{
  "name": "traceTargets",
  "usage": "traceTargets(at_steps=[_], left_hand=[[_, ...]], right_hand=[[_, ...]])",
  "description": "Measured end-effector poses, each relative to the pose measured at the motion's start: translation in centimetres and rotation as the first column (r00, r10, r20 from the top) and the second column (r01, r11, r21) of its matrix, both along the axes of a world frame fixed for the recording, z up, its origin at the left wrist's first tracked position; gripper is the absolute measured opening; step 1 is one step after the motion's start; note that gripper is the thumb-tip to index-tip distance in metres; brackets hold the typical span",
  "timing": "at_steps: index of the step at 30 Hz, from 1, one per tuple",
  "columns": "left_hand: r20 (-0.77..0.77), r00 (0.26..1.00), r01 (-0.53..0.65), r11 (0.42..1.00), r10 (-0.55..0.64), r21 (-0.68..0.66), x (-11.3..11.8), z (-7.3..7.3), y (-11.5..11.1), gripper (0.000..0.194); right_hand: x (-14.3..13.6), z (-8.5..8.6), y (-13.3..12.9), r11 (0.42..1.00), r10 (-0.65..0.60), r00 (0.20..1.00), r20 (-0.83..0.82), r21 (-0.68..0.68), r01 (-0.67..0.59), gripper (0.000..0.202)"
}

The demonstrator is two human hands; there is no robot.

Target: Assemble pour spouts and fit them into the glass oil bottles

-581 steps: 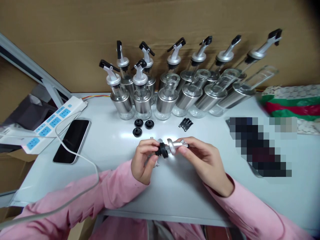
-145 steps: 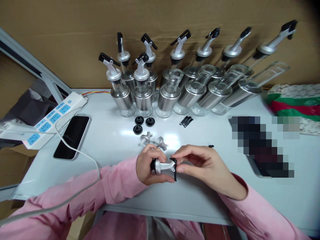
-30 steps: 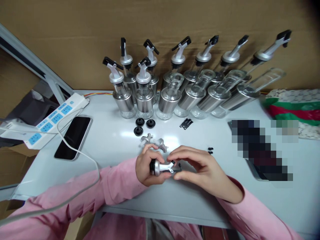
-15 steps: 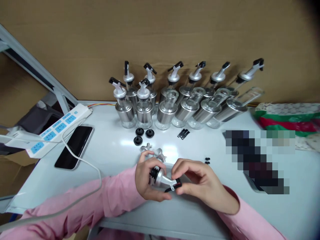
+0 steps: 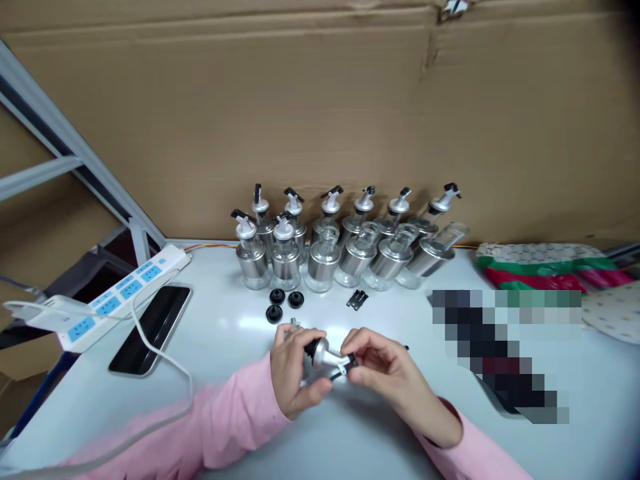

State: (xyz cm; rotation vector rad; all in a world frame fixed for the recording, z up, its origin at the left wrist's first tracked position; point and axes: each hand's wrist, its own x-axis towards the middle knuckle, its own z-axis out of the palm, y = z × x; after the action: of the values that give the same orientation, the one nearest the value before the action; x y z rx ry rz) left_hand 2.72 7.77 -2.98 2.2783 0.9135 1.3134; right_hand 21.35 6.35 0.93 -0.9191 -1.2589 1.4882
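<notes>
Left hand (image 5: 293,373) grips pourer (image 5: 327,358), right (image 5: 380,363) pinches its tip; lever could slip if misaligned.

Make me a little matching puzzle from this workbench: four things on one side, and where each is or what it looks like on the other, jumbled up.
Things
1. Silver pourer spout
2. Power strip
3. Round black parts
4. Cardboard

Places and looks
A. Upright behind the bottles
B. White, with blue socket panels
C. Held between the left hand and the right hand
D. A cluster of three, lying in front of the bottles

Right pairs: 1-C, 2-B, 3-D, 4-A
</notes>
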Motion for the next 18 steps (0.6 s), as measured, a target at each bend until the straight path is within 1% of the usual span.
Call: traceTargets(at_steps=[2, 3, 5, 7, 9, 10, 11, 12, 13, 14, 16, 18], left_hand=[[0.027, 1.0, -0.007, 1.0, 0.007, -0.028, -0.1, 0.0, -0.2, 0.05], [0.049, 0.999, 0.013, 1.0, -0.013, -0.001, -0.1, 0.1, -0.5, 0.05], [0.092, 0.991, 0.087, 0.989, -0.099, 0.118, 0.2, -0.1, -1.8, 0.045], [0.136, 0.977, 0.126, 0.963, -0.161, 0.237, 0.9, -0.7, -3.6, 0.034], [0.183, 0.969, 0.111, 0.956, -0.164, 0.27, 1.5, -2.0, -5.3, 0.024], [0.08, 0.973, 0.194, 0.958, -0.215, 0.213, 1.7, -2.7, -6.0, 0.025], [-0.006, 0.963, 0.266, 0.947, -0.269, 0.183, 1.8, -3.3, -6.4, 0.024], [-0.078, 0.948, 0.316, 0.937, -0.308, 0.146, 1.8, -3.7, -6.5, 0.024], [-0.16, 0.918, 0.381, 0.918, -0.362, 0.108, 1.6, -3.8, -6.4, 0.026], [-0.233, 0.878, 0.445, 0.892, -0.418, 0.076, 1.4, -3.8, -6.2, 0.026], [-0.327, 0.8, 0.541, 0.841, -0.503, 0.029, 0.7, -3.0, -5.3, 0.027], [-0.34, 0.752, 0.603, 0.798, -0.565, 0.007, 0.1, -1.9, -4.6, 0.033]], right_hand=[[0.6, 1.2, 0.7, 0.988, -0.097, 0.994, 0.057, 0.126, 0.089, 0.018], [0.9, 2.0, 1.1, 0.965, -0.171, 0.982, 0.085, 0.216, 0.149, 0.015], [1.5, 3.6, 2.2, 0.887, -0.311, 0.941, 0.133, 0.395, 0.237, 0.012], [1.8, 5.1, 3.4, 0.826, -0.39, 0.893, 0.224, 0.513, 0.232, 0.011], [1.7, 6.2, 4.7, 0.773, -0.458, 0.809, 0.367, 0.614, 0.159, 0.01], [1.6, 6.5, 5.3, 0.747, -0.491, 0.743, 0.455, 0.659, 0.09, 0.01], [1.4, 6.8, 5.9, 0.724, -0.52, 0.666, 0.535, 0.69, 0.01, 0.011], [1.2, 7.0, 6.5, 0.714, -0.525, 0.592, 0.611, 0.695, -0.083, 0.012], [0.9, 7.2, 7.0, 0.709, -0.528, 0.518, 0.673, 0.685, -0.168, 0.013], [0.7, 7.4, 7.5, 0.707, -0.523, 0.451, 0.723, 0.664, -0.245, 0.015], [0.2, 7.6, 8.3, 0.698, -0.52, 0.353, 0.777, 0.625, -0.348, 0.017], [-0.2, 7.8, 8.9, 0.68, -0.545, 0.287, 0.788, 0.615, -0.398, 0.018]])
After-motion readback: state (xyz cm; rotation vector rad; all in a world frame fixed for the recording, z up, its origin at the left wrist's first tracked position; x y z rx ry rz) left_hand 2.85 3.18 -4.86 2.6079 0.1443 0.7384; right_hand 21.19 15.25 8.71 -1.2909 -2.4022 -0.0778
